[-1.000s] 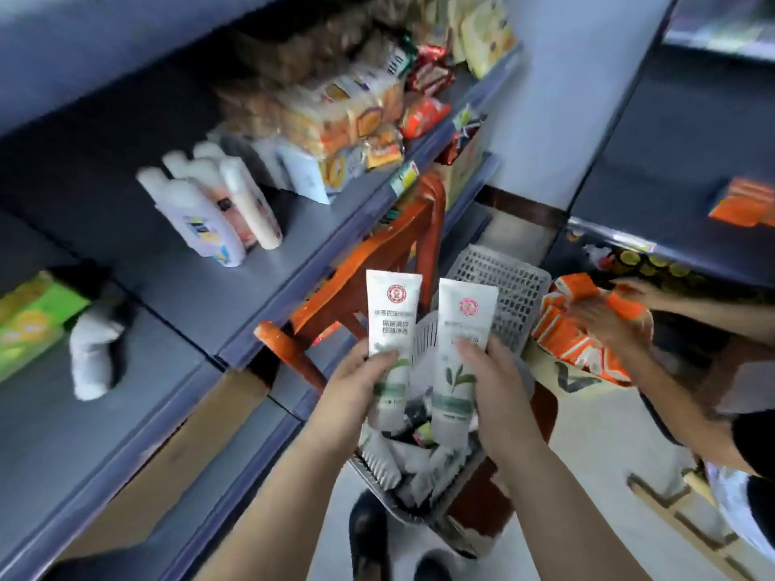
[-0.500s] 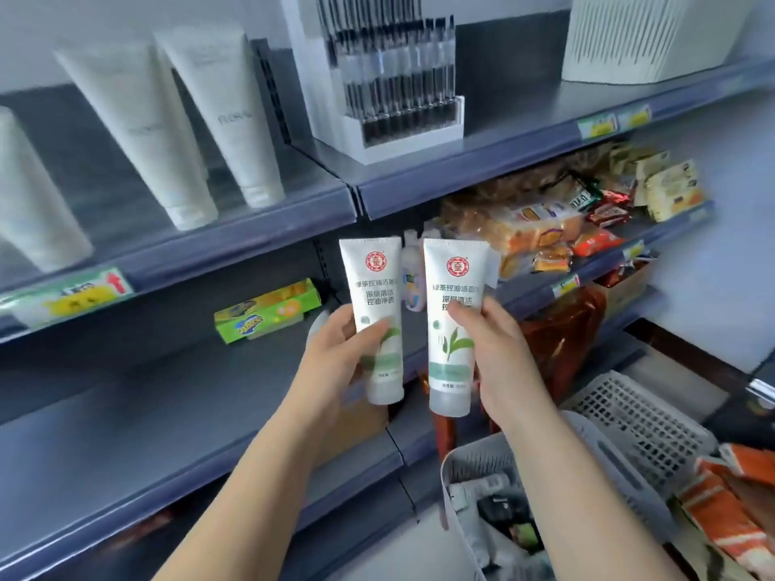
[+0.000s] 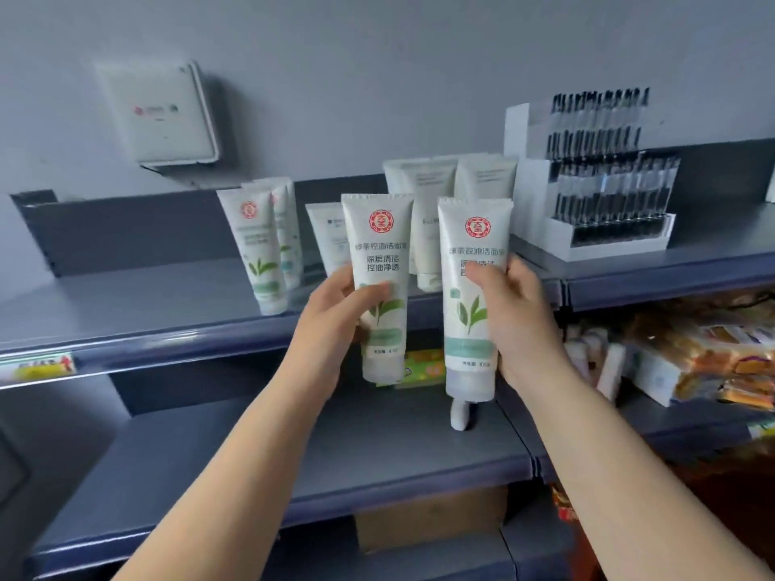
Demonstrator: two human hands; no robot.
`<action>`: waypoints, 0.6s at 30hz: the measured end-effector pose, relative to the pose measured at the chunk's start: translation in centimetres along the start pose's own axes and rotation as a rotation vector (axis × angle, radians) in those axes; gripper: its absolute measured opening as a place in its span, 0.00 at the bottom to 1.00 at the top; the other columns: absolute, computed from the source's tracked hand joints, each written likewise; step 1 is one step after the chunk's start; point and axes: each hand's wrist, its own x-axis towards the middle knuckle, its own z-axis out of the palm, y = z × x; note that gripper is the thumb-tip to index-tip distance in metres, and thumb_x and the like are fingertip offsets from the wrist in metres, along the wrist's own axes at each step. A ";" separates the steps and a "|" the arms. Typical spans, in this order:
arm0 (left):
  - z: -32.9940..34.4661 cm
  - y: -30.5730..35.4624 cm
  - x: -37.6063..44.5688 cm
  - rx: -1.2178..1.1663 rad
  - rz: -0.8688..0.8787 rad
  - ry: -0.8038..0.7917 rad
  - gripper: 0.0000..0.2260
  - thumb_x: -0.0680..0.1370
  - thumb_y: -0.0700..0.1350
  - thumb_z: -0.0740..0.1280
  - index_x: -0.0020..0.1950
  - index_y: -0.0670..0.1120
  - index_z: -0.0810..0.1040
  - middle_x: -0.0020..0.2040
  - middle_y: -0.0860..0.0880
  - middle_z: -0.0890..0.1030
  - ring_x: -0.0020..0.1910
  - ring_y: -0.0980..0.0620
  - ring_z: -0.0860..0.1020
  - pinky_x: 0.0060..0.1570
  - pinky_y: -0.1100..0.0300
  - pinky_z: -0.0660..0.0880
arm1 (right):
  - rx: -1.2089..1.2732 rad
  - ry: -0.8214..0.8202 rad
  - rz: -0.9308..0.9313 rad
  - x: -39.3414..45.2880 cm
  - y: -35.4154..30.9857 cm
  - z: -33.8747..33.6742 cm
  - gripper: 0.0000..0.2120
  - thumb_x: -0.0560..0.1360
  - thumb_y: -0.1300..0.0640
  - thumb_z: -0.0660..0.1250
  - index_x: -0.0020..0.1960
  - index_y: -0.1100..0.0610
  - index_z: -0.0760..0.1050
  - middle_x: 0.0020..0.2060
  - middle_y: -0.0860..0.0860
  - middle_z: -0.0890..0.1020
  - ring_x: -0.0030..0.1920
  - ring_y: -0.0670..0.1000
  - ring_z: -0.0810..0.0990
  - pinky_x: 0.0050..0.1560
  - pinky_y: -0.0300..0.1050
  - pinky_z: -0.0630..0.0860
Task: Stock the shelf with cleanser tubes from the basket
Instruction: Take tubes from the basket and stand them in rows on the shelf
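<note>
Left hand grips one cleanser tube, right hand another, both upright before the top shelf. Stocked tubes stand behind; pen display right.

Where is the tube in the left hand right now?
In the head view, the left hand holds its tube upright at centre frame, cap down, in front of the top shelf, just left of the right hand's tube.

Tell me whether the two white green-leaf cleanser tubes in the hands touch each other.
Apart. The head view shows shelf background between the left-hand tube and the right-hand tube.
</note>
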 end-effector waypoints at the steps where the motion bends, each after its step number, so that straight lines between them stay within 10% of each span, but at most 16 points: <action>1: -1.0 0.7 0.2 0.015 0.028 0.024 0.07 0.72 0.46 0.66 0.49 0.52 0.79 0.41 0.52 0.82 0.33 0.57 0.77 0.34 0.64 0.73 | 0.015 -0.007 -0.029 0.3 -0.6 1.4 0.09 0.74 0.58 0.65 0.37 0.49 0.75 0.28 0.41 0.81 0.31 0.39 0.79 0.39 0.42 0.75; 18: -16.0 10.2 9.5 0.156 0.384 0.235 0.07 0.80 0.50 0.60 0.45 0.51 0.74 0.33 0.56 0.78 0.32 0.59 0.77 0.32 0.64 0.75 | 0.181 -0.212 -0.210 8.4 -8.3 17.9 0.07 0.75 0.61 0.64 0.39 0.56 0.76 0.29 0.50 0.77 0.27 0.46 0.76 0.30 0.38 0.75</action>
